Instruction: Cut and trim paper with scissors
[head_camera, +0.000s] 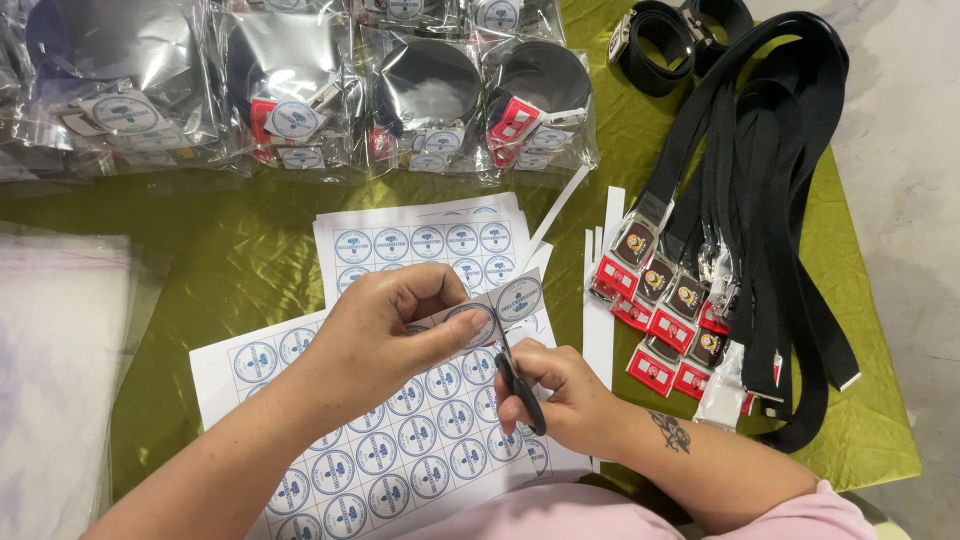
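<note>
A person's right hand (560, 395) is closed through the handles of a pair of small black-handled scissors (515, 375), the blades running up toward 11 o'clock into a narrow strip of white paper printed with round blue labels (497, 310). The left hand (385, 335) pinches that strip between thumb and forefinger, its grip shut on the paper just at 9 o'clock from the blade tips, so the cut line lies between the two hands and the strip's long axis runs from 8 o'clock to 2 o'clock. Whether the blades themselves stand apart or closed cannot be told here. Under both hands lies a full white sheet of the same round blue labels (400, 450), and a second such sheet (420, 245) sits at 12 o'clock, both on a table covered in shiny olive-green cloth (240, 260). Thin white paper offcuts (598, 320) lie just at 3 o'clock of the scissors. Beyond them, a bundle of black webbing belts with red-tagged metal buckles (730, 230) crowds the table's right edge, well apart from the cutting. Clear plastic bags holding coiled black belts (420, 90) line the far side at 12 o'clock, and a stack of empty clear plastic bags (55, 370) sits at 9 o'clock. The freest room lies on the green cloth to the left hand's 10 o'clock.
</note>
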